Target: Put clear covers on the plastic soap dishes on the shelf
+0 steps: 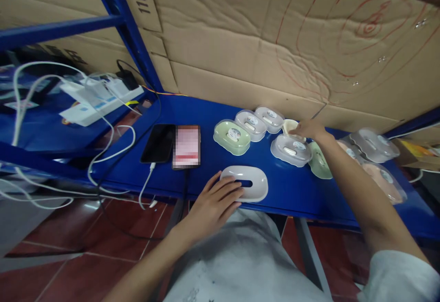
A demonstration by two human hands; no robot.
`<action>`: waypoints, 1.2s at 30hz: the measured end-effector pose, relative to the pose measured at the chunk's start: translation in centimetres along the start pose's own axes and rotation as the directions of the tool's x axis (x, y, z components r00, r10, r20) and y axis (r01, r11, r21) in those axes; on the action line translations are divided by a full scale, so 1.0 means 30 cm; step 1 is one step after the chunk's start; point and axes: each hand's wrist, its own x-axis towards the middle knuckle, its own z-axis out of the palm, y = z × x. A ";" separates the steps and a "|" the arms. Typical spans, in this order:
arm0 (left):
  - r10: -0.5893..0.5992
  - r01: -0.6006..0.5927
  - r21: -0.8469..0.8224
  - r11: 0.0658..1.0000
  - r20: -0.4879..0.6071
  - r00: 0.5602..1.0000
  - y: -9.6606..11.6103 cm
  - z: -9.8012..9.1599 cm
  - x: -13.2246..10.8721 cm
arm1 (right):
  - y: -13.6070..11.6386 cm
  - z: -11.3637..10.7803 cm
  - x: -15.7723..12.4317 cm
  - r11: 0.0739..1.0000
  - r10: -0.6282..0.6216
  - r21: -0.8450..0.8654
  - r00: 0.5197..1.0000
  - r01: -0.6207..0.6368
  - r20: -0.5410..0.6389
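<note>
A glossy white oval dish (pixel 259 185) with a slot in its middle lies near the table's front edge. My left hand (pixel 220 199) rests on its left end, fingers stretched out over the surface. Further back to the right, my right hand (pixel 309 129) reaches down into a small cream-coloured container (pixel 289 126). Its fingertips are bent together inside, and what they pinch is hidden. Just in front of that container sits a grey dish under a clear cover (pixel 290 150) with a round label. A green covered dish (pixel 319 161) is partly behind my right forearm.
On the blue table (pixel 206 109) stand more covered dishes: a green one (pixel 232 137), two pale ones behind it, and several at the right. Two phones (pixel 158 144) lie left, one plugged to a white cable. A power strip (pixel 103 102) with tangled cables is further left. Cardboard (pixel 220 41) walls the back.
</note>
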 end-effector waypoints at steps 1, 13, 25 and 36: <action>0.002 -0.002 -0.010 1.000 -0.015 1.000 0.000 -0.001 -0.002 | 0.001 -0.003 0.010 0.999 0.043 -0.001 0.999 -0.043 0.003; -0.041 0.008 -0.108 0.994 -0.307 0.951 0.031 -0.060 -0.001 | -0.163 -0.007 -0.549 0.897 -0.398 0.047 0.851 0.439 -0.344; -0.073 0.065 -0.061 0.996 -0.133 0.988 0.004 -0.028 0.064 | -0.182 0.197 -0.692 0.701 -0.420 0.311 0.724 0.642 -0.548; -0.054 0.051 0.029 0.998 0.125 0.991 -0.009 0.047 0.154 | -0.183 0.285 -0.761 0.706 -0.553 0.114 0.645 0.699 -0.527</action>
